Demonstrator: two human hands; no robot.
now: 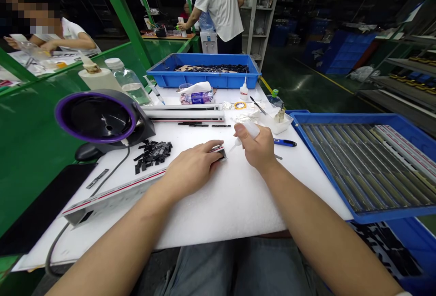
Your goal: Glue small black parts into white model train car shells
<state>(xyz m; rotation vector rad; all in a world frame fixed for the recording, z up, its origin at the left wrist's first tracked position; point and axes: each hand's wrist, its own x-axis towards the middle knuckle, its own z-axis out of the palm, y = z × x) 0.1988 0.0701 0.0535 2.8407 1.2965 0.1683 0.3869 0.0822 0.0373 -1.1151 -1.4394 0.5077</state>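
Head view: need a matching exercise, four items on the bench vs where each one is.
Things:
1. small white bottle
2. long white strip
3. pile of small black pieces
4. blue-handled tool

Places:
a. lying on the white pad, just right of the right hand
b. one end under the fingers of the left hand
c. held in the right hand
d. heaped beside the purple-rimmed device

Pairs: 1-c, 2-b, 3-d, 4-a
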